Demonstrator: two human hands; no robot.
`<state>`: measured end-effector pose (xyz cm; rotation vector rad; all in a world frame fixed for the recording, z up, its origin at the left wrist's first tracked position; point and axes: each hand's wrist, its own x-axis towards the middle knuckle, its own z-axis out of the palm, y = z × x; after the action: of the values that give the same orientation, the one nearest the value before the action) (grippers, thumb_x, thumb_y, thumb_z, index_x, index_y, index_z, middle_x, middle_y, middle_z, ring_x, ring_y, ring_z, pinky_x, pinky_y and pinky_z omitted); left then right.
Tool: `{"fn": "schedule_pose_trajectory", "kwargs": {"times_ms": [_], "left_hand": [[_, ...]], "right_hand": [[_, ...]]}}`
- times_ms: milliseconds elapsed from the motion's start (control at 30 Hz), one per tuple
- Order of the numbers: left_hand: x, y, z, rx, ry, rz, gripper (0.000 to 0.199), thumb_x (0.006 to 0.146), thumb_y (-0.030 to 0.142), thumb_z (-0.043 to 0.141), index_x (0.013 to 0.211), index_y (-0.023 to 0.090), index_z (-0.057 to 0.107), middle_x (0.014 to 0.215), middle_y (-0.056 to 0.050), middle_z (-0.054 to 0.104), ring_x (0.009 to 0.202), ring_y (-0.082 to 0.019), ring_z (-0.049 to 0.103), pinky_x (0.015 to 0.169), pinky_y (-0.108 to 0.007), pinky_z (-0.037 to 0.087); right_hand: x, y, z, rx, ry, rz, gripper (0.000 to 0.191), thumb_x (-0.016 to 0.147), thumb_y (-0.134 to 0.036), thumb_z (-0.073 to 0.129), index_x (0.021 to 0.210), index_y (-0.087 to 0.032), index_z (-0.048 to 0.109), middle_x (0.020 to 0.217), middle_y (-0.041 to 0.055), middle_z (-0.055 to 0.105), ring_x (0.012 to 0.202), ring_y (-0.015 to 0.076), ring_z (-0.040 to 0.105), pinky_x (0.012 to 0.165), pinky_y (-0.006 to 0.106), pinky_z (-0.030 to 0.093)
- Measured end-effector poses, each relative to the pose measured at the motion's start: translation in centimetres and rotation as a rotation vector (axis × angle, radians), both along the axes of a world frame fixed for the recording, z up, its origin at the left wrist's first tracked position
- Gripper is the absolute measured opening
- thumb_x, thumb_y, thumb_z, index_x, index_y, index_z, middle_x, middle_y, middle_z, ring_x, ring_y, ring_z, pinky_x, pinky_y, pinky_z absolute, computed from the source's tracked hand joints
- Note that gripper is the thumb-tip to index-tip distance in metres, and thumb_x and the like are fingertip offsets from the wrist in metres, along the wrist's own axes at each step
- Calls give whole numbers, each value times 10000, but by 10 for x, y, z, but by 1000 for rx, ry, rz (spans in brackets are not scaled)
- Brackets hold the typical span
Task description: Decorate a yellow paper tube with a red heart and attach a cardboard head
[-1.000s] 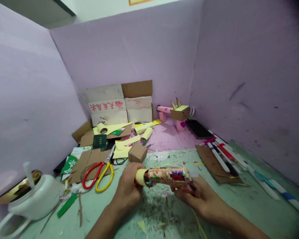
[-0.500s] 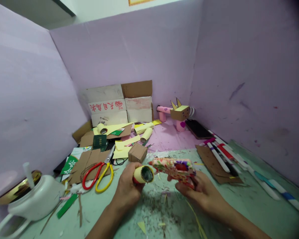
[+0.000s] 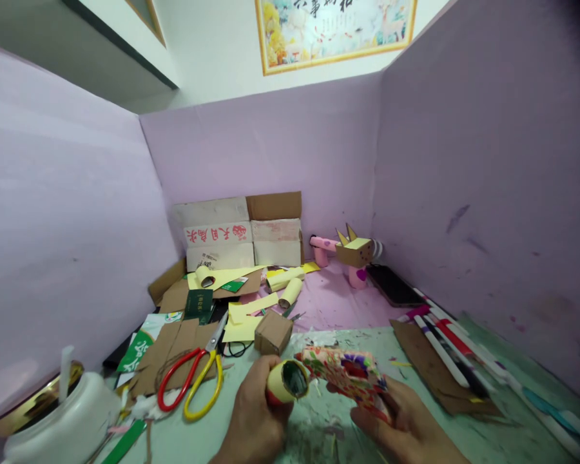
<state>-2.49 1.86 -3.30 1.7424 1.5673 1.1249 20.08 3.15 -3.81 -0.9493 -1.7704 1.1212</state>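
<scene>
My left hand (image 3: 258, 409) is closed around a short yellow paper-covered tube (image 3: 276, 381), its open dark end turned toward me and to the right. A floral-patterned glue gun (image 3: 341, 370) is gripped in my right hand (image 3: 399, 412). Its nozzle points left, close by the tube's upper rim; whether it touches I cannot tell. Just behind the tube sits a small brown cardboard box (image 3: 273, 332). Scissors (image 3: 207, 353) with one red and one yellow handle lie open to the left of my left hand.
A white teapot-like pot (image 3: 60, 412) stands at the left. Cardboard pieces and yellow paper tubes (image 3: 290, 292) lie behind. At the back right are a pink animal figure with a cardboard head (image 3: 355, 252) and a phone (image 3: 394, 285). Several markers (image 3: 442, 351) rest on cardboard (image 3: 430, 367) at the right.
My view has tilted upward, so the table sits lower and a framed picture shows on the wall. Both hands keep their holds, with the glue gun's nozzle still beside the tube's rim.
</scene>
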Motion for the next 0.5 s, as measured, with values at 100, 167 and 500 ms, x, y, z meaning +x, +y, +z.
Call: {"fn": "schedule_pose_trajectory", "kwargs": {"times_ms": [100,167,500], "left_hand": [[1,-1,3,-16,1,26,283,635,145,550,910,203,574,830,-32,670,758,-215,599,686,-294,424],[1,-1,4,-38,19,14,287,645,145,546,925,205,566,848,-33,669,767,-216,603,697,-295,432],[1,0,6,-122,70,72,356,625,137,587,971,214,556,906,-32,688,844,-235,620,757,-319,448]], "right_hand": [[2,-2,-5,-29,-13,3,335,841,-344,597,1097,-175,731,1046,142,732,968,321,670,879,411,519],[3,-4,-6,-50,-1,-1,329,846,-356,597,1088,-179,732,1046,138,729,944,311,677,849,402,534],[0,1,3,-12,109,-121,297,795,-413,643,937,-170,738,875,112,722,902,303,665,839,409,517]]}}
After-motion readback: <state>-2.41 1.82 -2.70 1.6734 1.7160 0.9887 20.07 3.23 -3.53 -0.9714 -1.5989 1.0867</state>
